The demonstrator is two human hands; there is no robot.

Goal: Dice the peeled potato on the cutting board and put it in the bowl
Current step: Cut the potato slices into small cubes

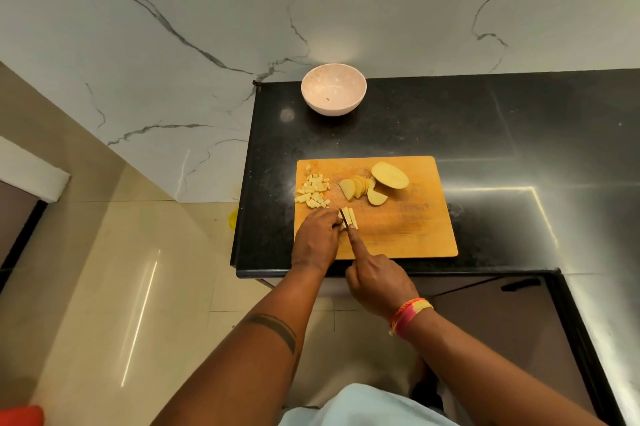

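A wooden cutting board [408,228] lies on the black counter. A pile of small potato dice [313,191] sits at its left edge. Fanned potato slices [358,187] and a potato half [390,175] lie near its far side. My left hand [317,240] holds down a few potato strips [349,217] near the board's front left. My right hand [375,278] grips a knife [345,222], index finger stretched along the blade, which stands in the strips. A pale pink bowl [333,92] stands beyond the board; it holds nothing but a small speck.
The black counter [502,135] runs to the right and ends at a left edge near the board. A marble wall [173,27] rises behind. Beige floor tiles [138,252] lie below left. A cabinet handle [519,283] shows under the counter front.
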